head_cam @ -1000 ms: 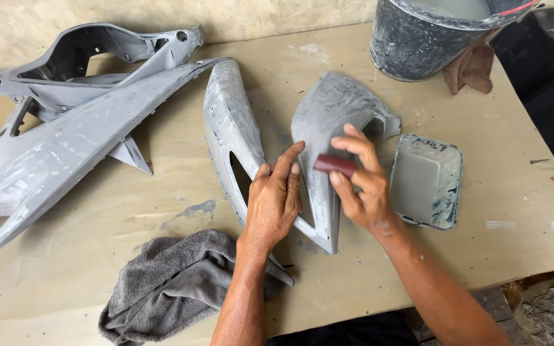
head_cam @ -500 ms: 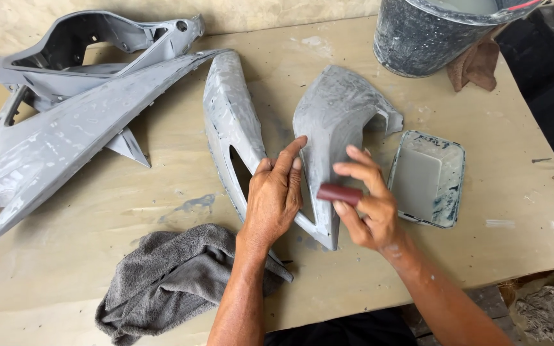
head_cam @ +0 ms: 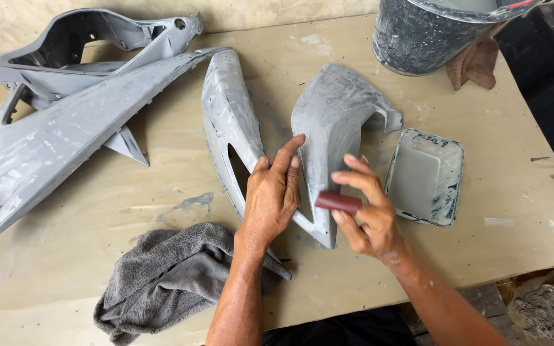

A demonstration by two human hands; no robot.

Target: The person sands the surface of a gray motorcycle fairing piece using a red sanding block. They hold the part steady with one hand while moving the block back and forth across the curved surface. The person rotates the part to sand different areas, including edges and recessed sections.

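On the far left we see a large grey body panel (head_cam: 65, 138), long and pointed, with pale filler patches. Behind it lies a grey frame-like part (head_cam: 91, 38) with open holes, and it touches the large panel. Near the front edge of the table (head_cam: 161, 192) we find a crumpled dark grey towel (head_cam: 168, 275). At the far right stands a grey bucket (head_cam: 431, 32), dirty outside, and a brown rag (head_cam: 476, 64) lies just beside it. Closer to us we notice a small rectangular tray (head_cam: 426, 176) with grey liquid inside. The table surface is beige, with some grey stains.
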